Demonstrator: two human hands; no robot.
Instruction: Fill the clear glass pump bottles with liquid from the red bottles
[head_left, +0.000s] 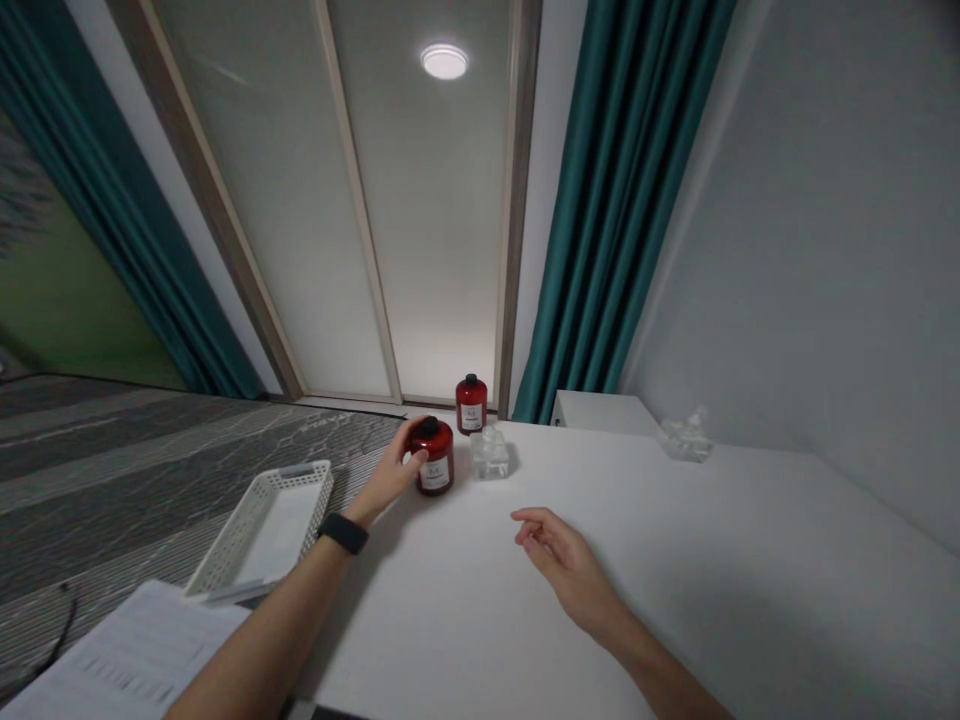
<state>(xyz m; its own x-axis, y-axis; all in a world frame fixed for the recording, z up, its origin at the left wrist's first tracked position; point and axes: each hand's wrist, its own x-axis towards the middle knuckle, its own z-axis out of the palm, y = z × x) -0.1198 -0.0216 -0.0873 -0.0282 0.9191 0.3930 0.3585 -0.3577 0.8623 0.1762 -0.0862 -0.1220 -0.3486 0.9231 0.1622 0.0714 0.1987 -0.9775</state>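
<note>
My left hand, with a dark band on its wrist, is wrapped round the side of a dark red bottle. This bottle has a black cap and a white label, and it stands upright near the table's left edge. Behind it is a second red bottle of the same look. A clear glass bottle stands just to the right of the held one. My right hand hovers over the white table, fingers apart and slightly bent, with nothing in it.
White table lies under both hands. On the left, a white plastic basket sits beside printed paper sheets. A crumpled clear plastic piece lies at the back right, near the wall. A white cabinet stands beyond the far edge.
</note>
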